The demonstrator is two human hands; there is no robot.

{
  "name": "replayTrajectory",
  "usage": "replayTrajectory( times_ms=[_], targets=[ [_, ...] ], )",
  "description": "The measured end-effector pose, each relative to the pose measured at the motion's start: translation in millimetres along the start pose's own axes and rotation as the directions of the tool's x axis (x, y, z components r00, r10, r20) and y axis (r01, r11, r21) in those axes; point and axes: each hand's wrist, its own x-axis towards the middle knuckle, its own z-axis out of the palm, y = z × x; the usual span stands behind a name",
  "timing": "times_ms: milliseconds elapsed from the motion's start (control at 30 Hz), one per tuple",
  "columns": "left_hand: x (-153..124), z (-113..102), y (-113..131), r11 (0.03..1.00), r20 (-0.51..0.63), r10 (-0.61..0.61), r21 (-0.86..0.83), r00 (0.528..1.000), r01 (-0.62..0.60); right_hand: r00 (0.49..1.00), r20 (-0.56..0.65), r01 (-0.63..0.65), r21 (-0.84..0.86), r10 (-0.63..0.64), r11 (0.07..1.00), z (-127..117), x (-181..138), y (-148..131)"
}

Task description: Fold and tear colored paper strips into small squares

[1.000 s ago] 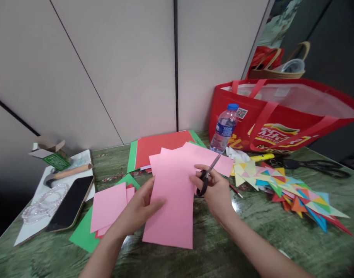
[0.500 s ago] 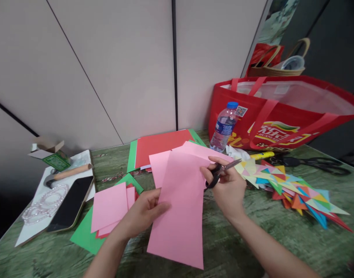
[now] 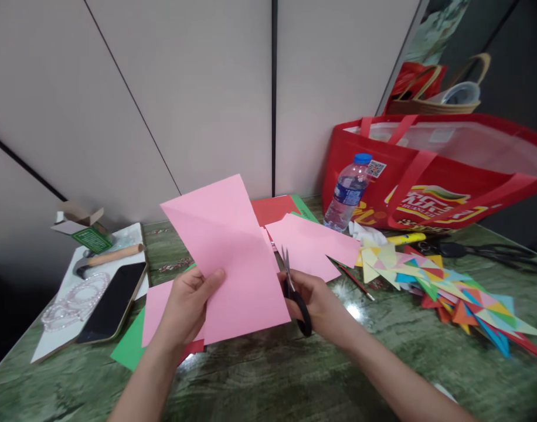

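Pinched between the thumb and fingers of my left hand [image 3: 193, 302] is a sheet of pink paper [image 3: 235, 252], lifted above the table and tilted. My right hand [image 3: 316, 299] grips black-handled scissors [image 3: 300, 305], their blades pointing up and slightly apart beside the sheet's right edge. The right fingers are close to that edge; whether they touch it I cannot tell. Another pink sheet [image 3: 310, 246] lies behind, on the table. Cut pink squares [image 3: 156, 302] and a green sheet [image 3: 130, 346] are partly covered by my left hand and the raised sheet.
To the right are a water bottle [image 3: 347, 193], a red bag [image 3: 427, 170], folded colored paper pieces [image 3: 462, 293], a yellow tube [image 3: 407, 239] and a pencil [image 3: 359, 284]. A phone [image 3: 114, 302], a hammer [image 3: 114, 256], beads [image 3: 75, 302] and a small box [image 3: 86, 231] sit at left.
The pink sheet in my left hand has swung up and left, turning counterclockwise. My right hand has moved down and left, and the scissors now point upward instead of to the right.
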Motion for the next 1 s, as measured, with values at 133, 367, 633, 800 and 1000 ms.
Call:
replayTrajectory(
  times_ms=[133,367,633,800,1000],
  targets=[
    [1,-1,-4,0.999,0.021,0.039,0.038,0.999,-0.039,0.998,0.056,-0.004,0.029,0.003,1.0,4,-1,0],
    [-1,-3,-7,0.991,0.06,0.022,0.134,0.998,-0.03,0.995,0.082,0.042,0.067,-0.047,0.997,10,-2,-3],
    [-2,-3,-7,0.979,0.051,0.026,0.202,0.998,-0.036,0.999,0.046,0.021,0.034,-0.023,0.999,12,-4,-7],
    [-2,-2,-7,0.981,0.06,0.014,0.194,0.998,-0.026,0.999,0.024,0.022,0.007,-0.023,1.0,13,-3,-10],
    [-2,0,-7,0.983,0.076,0.017,0.183,0.997,-0.031,1.0,0.0,0.011,0.018,-0.011,1.0,14,-3,-10]
  ],
)
